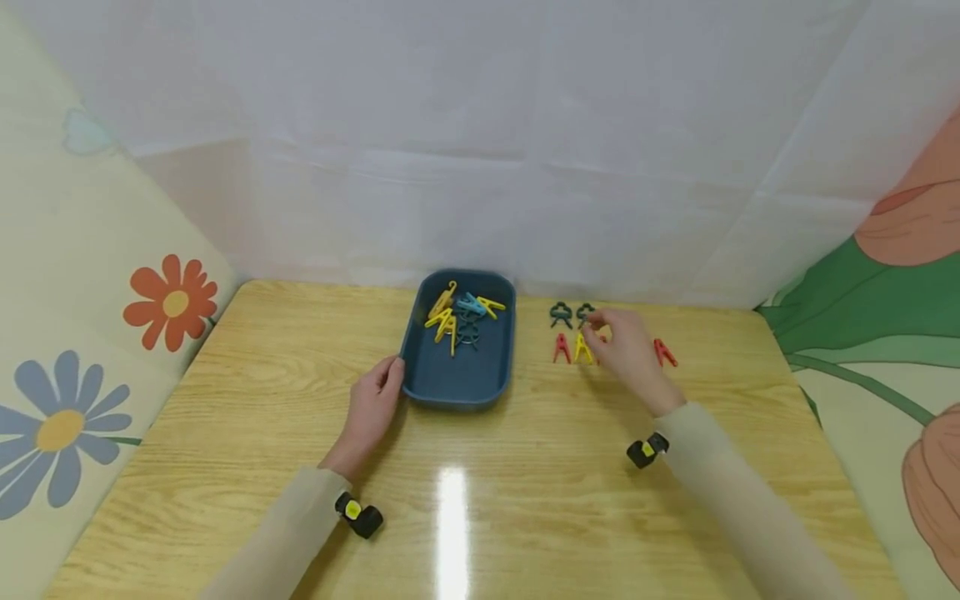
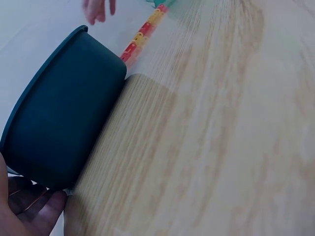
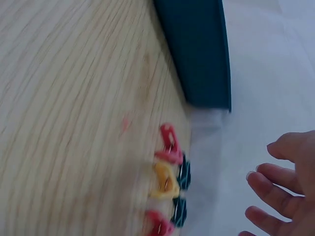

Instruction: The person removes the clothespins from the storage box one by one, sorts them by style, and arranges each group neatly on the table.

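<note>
My left hand (image 1: 375,398) grips the near left side of a dark blue plastic tray (image 1: 457,382); its fingers (image 2: 47,209) lie against the outer wall in the left wrist view. Inside the tray are several yellow clothespins (image 1: 444,325), a blue clothespin (image 1: 472,305) and dark green clips (image 1: 468,334). Above the rows of pegs to the tray's right hovers my right hand (image 1: 628,352), fingers loosely bent and holding nothing. Beneath and beside it are two dark green clips (image 1: 561,314), a red clothespin (image 1: 562,348) and a yellow clothespin (image 1: 582,349), others partly hidden.
Another red clothespin (image 1: 664,352) lies right of the right hand. The wooden table (image 1: 540,483) meets a white cloth backdrop (image 1: 390,208) just behind the tray. Flower-patterned panels (image 1: 82,275) flank both sides.
</note>
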{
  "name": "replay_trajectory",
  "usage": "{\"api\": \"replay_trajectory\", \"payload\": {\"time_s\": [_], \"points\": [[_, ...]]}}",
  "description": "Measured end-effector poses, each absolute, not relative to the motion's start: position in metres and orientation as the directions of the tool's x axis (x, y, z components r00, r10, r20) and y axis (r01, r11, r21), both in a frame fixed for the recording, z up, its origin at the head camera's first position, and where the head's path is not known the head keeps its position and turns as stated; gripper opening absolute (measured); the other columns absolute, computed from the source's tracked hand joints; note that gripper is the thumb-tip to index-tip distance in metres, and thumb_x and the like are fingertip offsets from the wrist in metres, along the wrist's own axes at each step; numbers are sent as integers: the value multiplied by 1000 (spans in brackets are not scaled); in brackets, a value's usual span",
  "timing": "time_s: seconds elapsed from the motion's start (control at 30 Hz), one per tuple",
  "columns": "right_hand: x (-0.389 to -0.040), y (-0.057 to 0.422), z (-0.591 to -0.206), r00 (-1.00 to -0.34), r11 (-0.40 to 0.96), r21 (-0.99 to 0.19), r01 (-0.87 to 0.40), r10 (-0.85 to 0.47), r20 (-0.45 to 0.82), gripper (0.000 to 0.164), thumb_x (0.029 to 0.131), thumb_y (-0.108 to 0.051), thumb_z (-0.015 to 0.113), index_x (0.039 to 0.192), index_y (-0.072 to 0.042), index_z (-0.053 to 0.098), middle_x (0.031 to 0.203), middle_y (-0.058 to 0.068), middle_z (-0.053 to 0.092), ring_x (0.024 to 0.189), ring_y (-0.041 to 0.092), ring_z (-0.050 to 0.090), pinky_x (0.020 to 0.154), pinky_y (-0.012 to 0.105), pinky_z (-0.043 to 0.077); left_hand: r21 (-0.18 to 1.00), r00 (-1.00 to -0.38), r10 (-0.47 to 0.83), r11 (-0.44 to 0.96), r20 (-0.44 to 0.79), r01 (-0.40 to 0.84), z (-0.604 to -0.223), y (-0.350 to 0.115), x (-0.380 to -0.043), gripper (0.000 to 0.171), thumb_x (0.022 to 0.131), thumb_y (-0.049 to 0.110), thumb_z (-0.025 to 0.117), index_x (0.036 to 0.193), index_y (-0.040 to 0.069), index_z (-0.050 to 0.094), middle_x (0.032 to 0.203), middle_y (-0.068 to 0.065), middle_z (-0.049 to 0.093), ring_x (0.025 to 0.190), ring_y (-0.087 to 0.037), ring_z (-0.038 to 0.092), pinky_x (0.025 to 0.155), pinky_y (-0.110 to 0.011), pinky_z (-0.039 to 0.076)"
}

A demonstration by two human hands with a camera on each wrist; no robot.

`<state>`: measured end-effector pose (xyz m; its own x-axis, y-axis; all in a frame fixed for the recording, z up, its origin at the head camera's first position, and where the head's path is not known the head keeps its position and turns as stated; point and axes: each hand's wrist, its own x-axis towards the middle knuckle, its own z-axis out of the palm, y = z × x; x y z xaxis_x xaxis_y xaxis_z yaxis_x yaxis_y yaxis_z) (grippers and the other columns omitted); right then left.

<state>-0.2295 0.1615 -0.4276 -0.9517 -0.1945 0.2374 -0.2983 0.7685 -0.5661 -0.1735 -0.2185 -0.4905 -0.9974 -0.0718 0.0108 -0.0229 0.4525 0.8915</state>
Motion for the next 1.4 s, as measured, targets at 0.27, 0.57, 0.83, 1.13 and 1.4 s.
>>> {"api": "replay_trajectory", "payload": {"time_s": [0.27,0.57,0.83,1.13,1.4], "points": [[-237,107,-418,-926,744,-553,-376,-316,205,27,102,-17,66,119,3,73,108,17,75,110,37,64,101,53,48,894,-997,-80,447,9,-28,-491,-220,-174,51,114,34,40,140,-4,60,140,-25,62,133,-36,56,112,-51,44],[-245,53,-415,-919,754,-549,-361,-389,70,26,104,-22,65,120,-3,72,109,10,75,104,29,68,91,43,55,890,-995,-89,455,33,-11,-495,-219,-174,48,113,32,43,137,-4,63,136,-25,65,130,-36,58,111,-50,45],[-247,17,-422,-927,841,-404,-361,-372,52,29,104,-33,65,116,-9,75,98,3,76,88,21,69,82,38,56,890,-993,-108,456,48,-6,-499,-219,-174,45,113,30,44,134,-4,65,132,-24,67,126,-35,60,109,-49,46],[-250,-8,-425,-940,892,-303,-335,-338,45,31,103,-41,65,112,-14,78,84,-2,74,81,22,63,80,39,49,890,-992,-104,456,72,17,-495,-218,-174,45,113,30,43,133,-4,66,131,-24,67,125,-35,61,108,-50,47],[-259,-29,-421,-959,920,-313,-235,-271,-78,39,100,-48,66,77,-17,69,64,-3,62,69,19,60,78,40,50,889,-992,-105,458,69,14,-495,-217,-175,44,113,30,44,132,-3,67,131,-23,68,124,-34,62,106,-50,48]]}}
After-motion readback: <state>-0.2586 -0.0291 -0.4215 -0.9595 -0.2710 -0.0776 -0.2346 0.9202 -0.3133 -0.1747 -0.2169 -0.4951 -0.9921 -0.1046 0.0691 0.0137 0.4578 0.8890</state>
